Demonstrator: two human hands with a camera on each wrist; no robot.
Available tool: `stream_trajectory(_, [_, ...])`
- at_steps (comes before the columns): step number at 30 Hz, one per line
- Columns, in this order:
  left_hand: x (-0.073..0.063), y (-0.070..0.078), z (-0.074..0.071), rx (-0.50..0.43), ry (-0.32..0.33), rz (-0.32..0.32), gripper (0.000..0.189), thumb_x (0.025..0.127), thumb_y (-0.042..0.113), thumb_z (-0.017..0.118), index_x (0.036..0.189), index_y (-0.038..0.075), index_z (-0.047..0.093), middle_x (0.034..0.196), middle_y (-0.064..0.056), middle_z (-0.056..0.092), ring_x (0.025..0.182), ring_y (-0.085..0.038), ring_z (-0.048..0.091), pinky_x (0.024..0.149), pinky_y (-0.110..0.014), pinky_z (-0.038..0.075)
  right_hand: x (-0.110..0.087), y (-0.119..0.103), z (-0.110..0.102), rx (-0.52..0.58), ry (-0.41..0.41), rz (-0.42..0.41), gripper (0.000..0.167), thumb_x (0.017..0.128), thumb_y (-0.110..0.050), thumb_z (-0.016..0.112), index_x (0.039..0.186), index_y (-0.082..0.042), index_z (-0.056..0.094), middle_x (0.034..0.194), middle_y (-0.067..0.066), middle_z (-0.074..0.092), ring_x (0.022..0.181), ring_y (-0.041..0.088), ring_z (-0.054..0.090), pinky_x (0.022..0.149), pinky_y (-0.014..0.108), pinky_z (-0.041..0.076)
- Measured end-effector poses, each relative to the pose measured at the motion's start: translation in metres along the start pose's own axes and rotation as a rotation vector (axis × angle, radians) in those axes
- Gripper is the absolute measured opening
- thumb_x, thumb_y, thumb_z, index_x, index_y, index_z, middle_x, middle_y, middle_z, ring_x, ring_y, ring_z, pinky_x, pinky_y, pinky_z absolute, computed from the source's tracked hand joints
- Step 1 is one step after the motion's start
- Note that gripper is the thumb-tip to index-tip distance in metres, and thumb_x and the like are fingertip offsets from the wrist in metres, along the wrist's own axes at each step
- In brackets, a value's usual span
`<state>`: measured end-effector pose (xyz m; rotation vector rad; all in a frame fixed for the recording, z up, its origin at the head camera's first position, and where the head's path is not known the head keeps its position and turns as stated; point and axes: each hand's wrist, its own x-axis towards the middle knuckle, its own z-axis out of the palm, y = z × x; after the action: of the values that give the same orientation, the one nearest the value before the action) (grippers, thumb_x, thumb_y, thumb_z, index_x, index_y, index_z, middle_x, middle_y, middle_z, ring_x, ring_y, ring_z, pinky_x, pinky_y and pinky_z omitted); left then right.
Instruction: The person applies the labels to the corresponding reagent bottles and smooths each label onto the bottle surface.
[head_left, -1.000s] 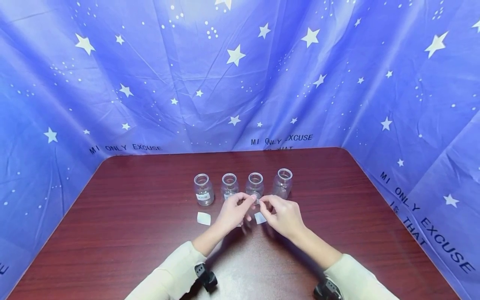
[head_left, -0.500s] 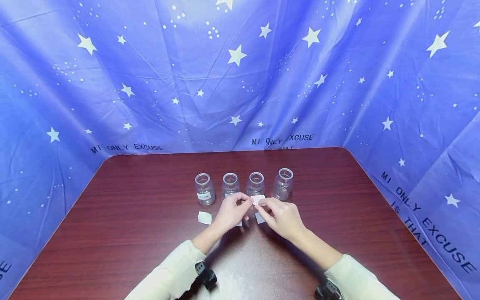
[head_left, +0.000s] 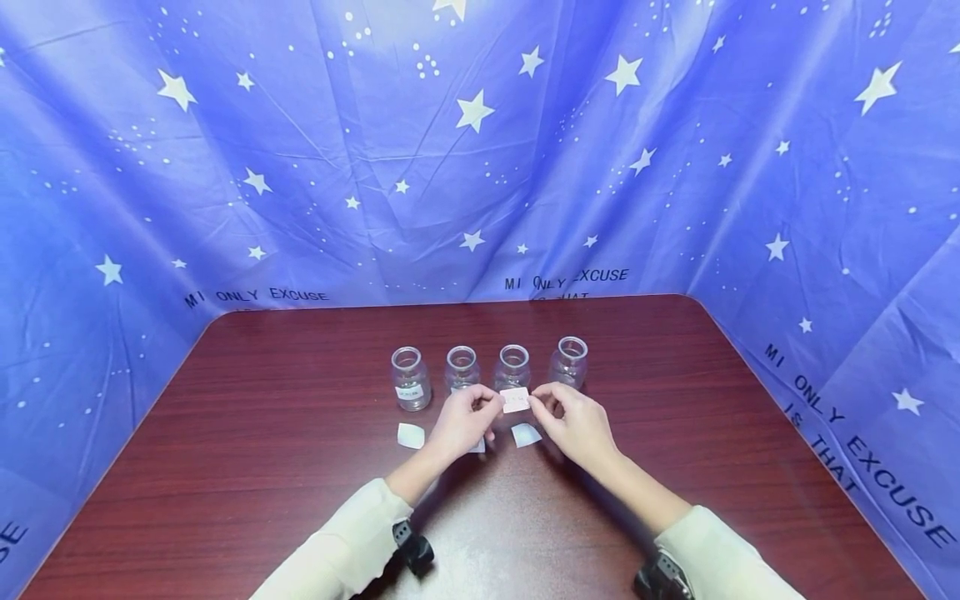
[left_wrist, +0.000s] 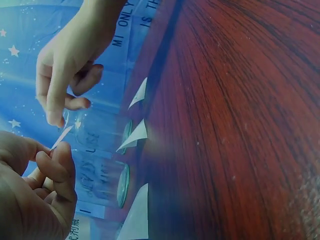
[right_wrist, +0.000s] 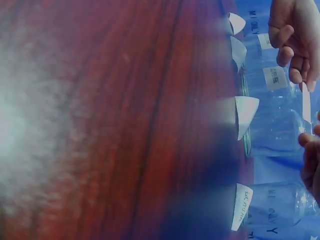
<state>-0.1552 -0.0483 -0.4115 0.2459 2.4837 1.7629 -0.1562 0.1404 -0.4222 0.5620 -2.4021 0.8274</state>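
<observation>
A small white label (head_left: 514, 400) with faint writing is spread upright between my two hands, in front of the third glass jar (head_left: 513, 367). My left hand (head_left: 461, 421) pinches its left edge between thumb and forefinger. At its right edge are the thumb and fingertip of my right hand (head_left: 577, 422), pinching the side. In the left wrist view the label (left_wrist: 62, 136) shows nearly edge-on, and the right fingertips come down to its far end. The right wrist view shows the label (right_wrist: 306, 102) as a thin strip between both hands.
The leftmost jar (head_left: 411, 385) bears a label, as does the second jar (head_left: 461, 367), partly hidden by the left hand. A fourth jar (head_left: 572, 358) stands behind the right hand. Curled paper pieces (head_left: 410, 435) lie before the jars; one written piece (right_wrist: 242, 207) shows in the right wrist view.
The label has turned its face into view between the hands. My right fingers have shifted slightly right, from over the label to its edge. The left hand has barely moved.
</observation>
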Motion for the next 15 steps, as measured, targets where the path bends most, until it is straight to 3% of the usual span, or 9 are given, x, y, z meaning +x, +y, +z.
stream_trajectory(2, [0.0003, 0.0001, 0.0005, 0.018, -0.005, -0.001, 0.018, 0.09, 0.017, 0.053, 0.093, 0.003, 0.065, 0.084, -0.021, 0.068, 0.048, -0.012, 0.058, 0.051, -0.02, 0.047, 0.0018, -0.0003, -0.0013, 0.059, -0.071, 0.129, 0.009, 0.083, -0.022, 0.068, 0.089, -0.015, 0.069, 0.066, -0.011, 0.06, 0.061, 0.006, 0.055, 0.054, 0.02, 0.042])
stream_trajectory(5, [0.001, -0.0006, 0.0017, 0.052, -0.011, 0.018, 0.018, 0.091, 0.018, 0.053, 0.093, 0.005, 0.065, 0.082, -0.018, 0.068, 0.05, -0.017, 0.061, 0.051, -0.021, 0.047, 0.0042, 0.001, -0.0017, 0.152, -0.155, 0.244, 0.012, 0.086, -0.022, 0.065, 0.092, -0.013, 0.069, 0.068, -0.007, 0.061, 0.063, 0.005, 0.053, 0.056, 0.02, 0.042])
stream_trajectory(12, [0.0023, -0.0009, 0.0034, 0.085, -0.01, 0.057, 0.018, 0.091, 0.018, 0.054, 0.093, 0.004, 0.065, 0.077, -0.015, 0.067, 0.055, -0.033, 0.064, 0.049, -0.022, 0.047, 0.0071, 0.0064, -0.0001, 0.296, -0.191, 0.333, 0.009, 0.084, -0.016, 0.067, 0.088, -0.008, 0.069, 0.068, -0.001, 0.063, 0.059, 0.003, 0.049, 0.055, 0.019, 0.042])
stream_trajectory(15, [0.0023, -0.0024, 0.0039, 0.1, -0.004, 0.071, 0.015, 0.09, 0.017, 0.057, 0.092, 0.004, 0.065, 0.074, -0.013, 0.066, 0.055, -0.033, 0.064, 0.048, -0.022, 0.048, 0.0065, 0.0083, 0.0007, 0.332, -0.203, 0.35, 0.008, 0.084, -0.015, 0.068, 0.086, -0.007, 0.069, 0.07, 0.001, 0.065, 0.058, 0.002, 0.05, 0.055, 0.019, 0.043])
